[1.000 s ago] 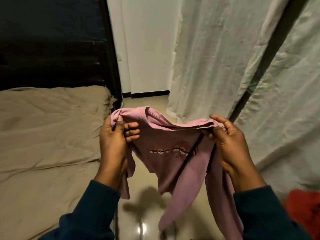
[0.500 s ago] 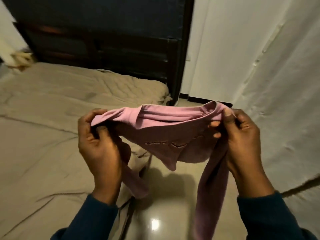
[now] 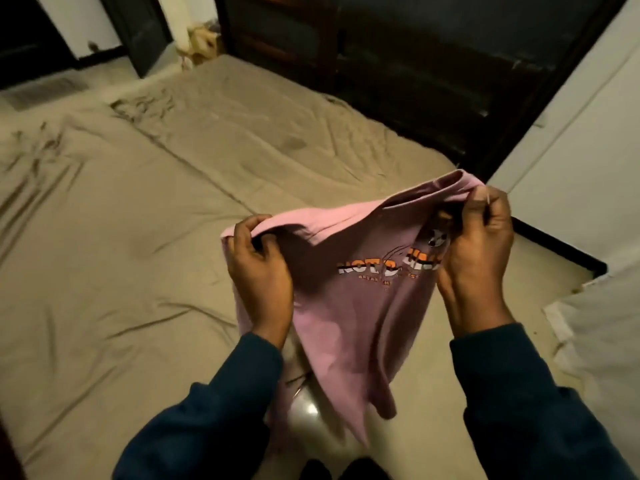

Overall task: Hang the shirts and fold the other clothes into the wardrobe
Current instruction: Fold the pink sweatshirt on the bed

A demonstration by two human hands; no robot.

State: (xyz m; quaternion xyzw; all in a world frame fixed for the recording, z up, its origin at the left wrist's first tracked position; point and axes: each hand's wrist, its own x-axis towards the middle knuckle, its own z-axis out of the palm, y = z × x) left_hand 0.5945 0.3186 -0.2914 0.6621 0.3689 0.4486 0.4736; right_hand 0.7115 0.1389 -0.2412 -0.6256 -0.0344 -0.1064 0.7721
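Note:
A pink shirt (image 3: pixel 349 306) with white and orange print on its chest hangs in the air between my hands, beside the bed's edge. My left hand (image 3: pixel 261 275) grips its upper left edge with curled fingers. My right hand (image 3: pixel 476 251) pinches the upper right edge, held a little higher. The shirt's body and a sleeve dangle down toward the floor between my dark blue sleeves.
A bed with a rumpled beige sheet (image 3: pixel 138 237) fills the left and middle. A dark headboard (image 3: pixel 415 64) stands behind it. White curtain fabric (image 3: pixel 602 341) hangs at the right, with a white wall (image 3: pixel 571 161) behind. Pale shiny floor (image 3: pixel 415 427) lies below the shirt.
The view has swung left toward the bed. The shirt has been turned so its printed front shows more, and my right hand has risen above my left.

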